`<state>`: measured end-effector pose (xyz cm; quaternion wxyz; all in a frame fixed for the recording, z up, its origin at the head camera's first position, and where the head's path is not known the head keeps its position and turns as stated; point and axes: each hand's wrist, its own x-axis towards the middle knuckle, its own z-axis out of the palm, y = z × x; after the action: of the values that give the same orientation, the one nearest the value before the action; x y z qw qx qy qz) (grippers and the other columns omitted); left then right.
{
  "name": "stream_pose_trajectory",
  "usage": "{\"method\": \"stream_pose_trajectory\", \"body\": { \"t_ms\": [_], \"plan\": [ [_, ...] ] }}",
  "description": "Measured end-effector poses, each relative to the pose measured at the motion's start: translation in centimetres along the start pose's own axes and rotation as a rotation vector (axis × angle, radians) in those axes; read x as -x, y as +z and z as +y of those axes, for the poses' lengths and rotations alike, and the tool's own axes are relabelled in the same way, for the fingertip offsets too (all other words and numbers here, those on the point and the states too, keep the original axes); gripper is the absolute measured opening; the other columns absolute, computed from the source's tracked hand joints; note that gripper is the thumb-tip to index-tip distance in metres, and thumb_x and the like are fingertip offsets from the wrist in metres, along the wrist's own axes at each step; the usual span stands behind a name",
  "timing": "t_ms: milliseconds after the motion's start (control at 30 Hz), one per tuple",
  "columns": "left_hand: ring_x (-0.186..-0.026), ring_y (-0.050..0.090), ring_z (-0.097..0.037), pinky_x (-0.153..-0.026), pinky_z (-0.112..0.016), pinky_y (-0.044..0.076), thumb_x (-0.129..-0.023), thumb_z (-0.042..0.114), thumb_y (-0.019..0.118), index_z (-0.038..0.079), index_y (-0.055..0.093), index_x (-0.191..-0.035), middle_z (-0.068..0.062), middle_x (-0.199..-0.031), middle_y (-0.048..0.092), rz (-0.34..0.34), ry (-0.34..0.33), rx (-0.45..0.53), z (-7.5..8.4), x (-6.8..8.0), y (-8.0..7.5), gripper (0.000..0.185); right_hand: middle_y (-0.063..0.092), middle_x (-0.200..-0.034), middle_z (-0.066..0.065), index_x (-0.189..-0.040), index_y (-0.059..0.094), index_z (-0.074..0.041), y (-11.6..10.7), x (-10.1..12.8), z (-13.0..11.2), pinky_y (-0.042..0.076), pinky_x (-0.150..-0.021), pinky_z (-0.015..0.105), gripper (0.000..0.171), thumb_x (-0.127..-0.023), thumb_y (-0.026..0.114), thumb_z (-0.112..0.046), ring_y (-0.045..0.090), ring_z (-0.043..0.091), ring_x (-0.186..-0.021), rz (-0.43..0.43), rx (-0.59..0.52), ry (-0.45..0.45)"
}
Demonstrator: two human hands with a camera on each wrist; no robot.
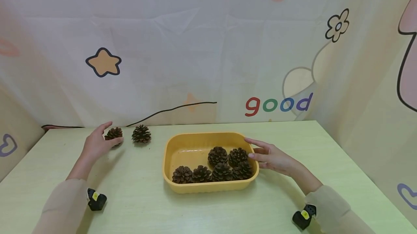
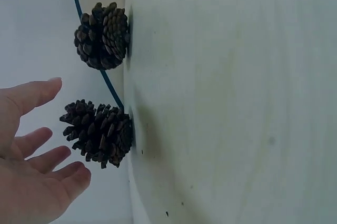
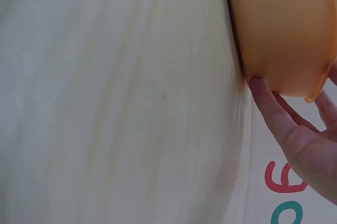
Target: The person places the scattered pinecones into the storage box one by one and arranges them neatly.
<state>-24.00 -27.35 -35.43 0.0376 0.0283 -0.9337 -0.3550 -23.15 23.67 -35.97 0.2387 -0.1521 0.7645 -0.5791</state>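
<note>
A pine cone (image 1: 114, 134) stands near the table's back left, with my left hand (image 1: 99, 141) around its left and near sides. In the left wrist view, the fingers (image 2: 32, 142) are spread and a gap shows between them and this cone (image 2: 100, 132). Just right of it sits a second pine cone (image 1: 141, 134). My right hand (image 1: 272, 156) holds the right end of a yellow plastic basin (image 1: 203, 188), thumb over the rim and other fingers along the outer wall. In the right wrist view, one fingertip (image 3: 257, 83) touches low on that wall. Several pine cones (image 1: 222, 171) lie inside.
A pale wood-grain table (image 1: 130, 205) carries everything. Behind it hangs a white printed cloth (image 1: 208, 63) with a star, a flower and the word "good". Each sleeve bears a small black device, one at the left wrist (image 1: 96, 200), one at the right (image 1: 304, 216).
</note>
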Motion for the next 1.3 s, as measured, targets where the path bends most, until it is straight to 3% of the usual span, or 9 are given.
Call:
{"method": "stream_pose_trajectory", "body": {
  "t_ms": [200,433,800,1300],
  "plan": [
    [-0.12,0.019,-0.059,-0.094,-0.068,0.025,-0.088,0.037,0.058,-0.004,0.007,-0.144,-0.037,-0.14,0.015,-0.086,0.003,-0.055,-0.4,-0.6,0.0,0.085,0.022,-0.142,0.032,-0.146,0.018,-0.009,0.1,0.0,0.0,0.047,-0.09,0.041,0.072,-0.089,0.059,-0.026,0.042,0.041,-0.121,0.004,0.004,0.0],
    [-0.119,0.02,-0.06,-0.094,-0.067,0.025,-0.089,0.029,0.056,-0.01,0.003,-0.141,-0.043,-0.135,0.016,-0.14,0.011,-0.078,-0.5,-0.7,0.2,0.085,0.022,-0.142,0.032,-0.146,0.017,-0.009,0.2,0.0,0.0,0.046,-0.091,0.042,0.073,-0.089,0.059,-0.026,0.04,0.042,-0.122,-0.001,-0.001,0.001],
    [-0.114,0.033,-0.056,-0.092,-0.062,0.032,-0.089,0.019,0.056,-0.016,0.025,-0.133,-0.04,-0.126,0.034,-0.115,0.05,-0.21,-0.7,-1.2,0.4,0.064,0.022,-0.142,0.032,-0.146,0.017,-0.008,0.1,-0.1,0.0,0.046,-0.09,0.042,0.072,-0.089,0.058,-0.026,0.04,0.043,-0.122,-0.01,0.014,-0.014],
    [-0.113,0.033,-0.057,-0.088,-0.064,0.035,-0.09,0.029,0.056,-0.011,0.03,-0.133,-0.04,-0.127,0.034,-0.088,0.057,-0.184,-0.6,-0.4,-0.8,0.064,0.023,-0.141,0.032,-0.146,0.018,-0.008,-0.1,-0.1,0.1,0.047,-0.09,0.041,0.072,-0.089,0.059,-0.026,0.042,0.042,-0.121,-0.004,0.007,-0.006]
  ]
}}
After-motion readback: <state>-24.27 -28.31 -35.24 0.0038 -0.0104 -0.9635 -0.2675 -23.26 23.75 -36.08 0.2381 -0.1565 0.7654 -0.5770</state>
